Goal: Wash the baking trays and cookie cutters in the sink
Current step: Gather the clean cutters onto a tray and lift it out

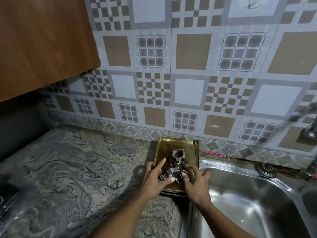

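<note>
Hands over the cutter pile, sink just to their right.
Left hand [154, 179] is loose, fingers straight, touching the near cookie cutters [172, 175]. Right hand [195, 184] curls over them, can't tell if it grips. Cutters sit in the baking trays [164, 150] under both hands, long axis running away from the hands. Right hand is nearer the sink [240, 194].

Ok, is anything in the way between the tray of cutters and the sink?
Nothing visible does. The tray, cutters inside, sits on the counter right beside the left rim of the sink.
</note>
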